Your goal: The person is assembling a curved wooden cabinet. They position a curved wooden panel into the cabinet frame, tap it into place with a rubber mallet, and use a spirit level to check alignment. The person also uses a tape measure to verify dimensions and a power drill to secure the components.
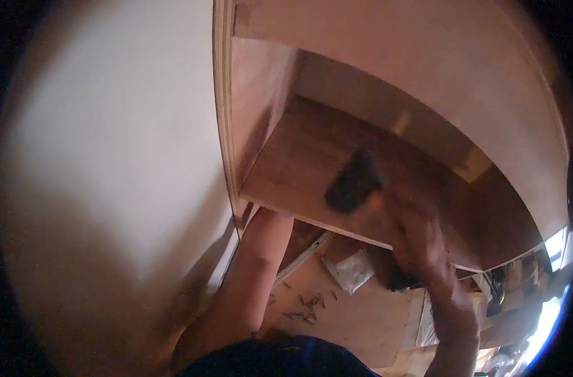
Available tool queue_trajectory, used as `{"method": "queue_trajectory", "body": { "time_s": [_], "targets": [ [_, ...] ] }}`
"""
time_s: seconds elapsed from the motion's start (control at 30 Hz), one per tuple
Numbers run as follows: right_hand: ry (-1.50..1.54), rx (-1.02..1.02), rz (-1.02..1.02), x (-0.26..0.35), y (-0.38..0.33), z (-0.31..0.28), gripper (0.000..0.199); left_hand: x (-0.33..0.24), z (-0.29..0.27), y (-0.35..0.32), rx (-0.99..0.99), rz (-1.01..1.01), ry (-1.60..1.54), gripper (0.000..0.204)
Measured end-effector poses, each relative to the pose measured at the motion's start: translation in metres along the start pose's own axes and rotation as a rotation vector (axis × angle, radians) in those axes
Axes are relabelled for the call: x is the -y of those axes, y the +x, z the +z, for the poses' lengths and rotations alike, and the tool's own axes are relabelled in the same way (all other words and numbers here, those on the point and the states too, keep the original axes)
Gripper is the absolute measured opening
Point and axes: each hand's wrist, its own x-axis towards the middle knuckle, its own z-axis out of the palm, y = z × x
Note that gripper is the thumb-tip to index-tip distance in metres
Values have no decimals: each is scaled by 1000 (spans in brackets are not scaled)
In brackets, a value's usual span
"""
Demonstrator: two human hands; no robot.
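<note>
One wooden cabinet point(393, 44) has a shelf point(286, 157); left hand hidden below, grip impossible to tell; right hand point(413, 220) clasped round a blurred dark object point(352, 186) above it, best held firmly, clear of the front edge point(343, 232).

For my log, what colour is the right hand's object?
The object looks black in the head view.

My left arm point(258, 270) enters at the lower edge, left of centre, and slants up and slightly right; its far end is hidden, so I can't see my left hand. My right forearm point(456, 323) rises at lower right and leans leftward toward the top. My right hand point(418, 229), blurred, is right of centre, fingers apparently curled in a grip.
</note>
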Motion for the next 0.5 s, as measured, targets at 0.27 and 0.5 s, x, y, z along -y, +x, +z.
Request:
{"method": "queue_trajectory", "body": {
  "time_s": [0.27,0.5],
  "targets": [
    [284,55,623,62,-257,-7,19,4,-1,10,74,76,7,53],
    [919,-124,1364,67,-426,70,24,-11,8,-10,217,106,-22,53]
  ]
}}
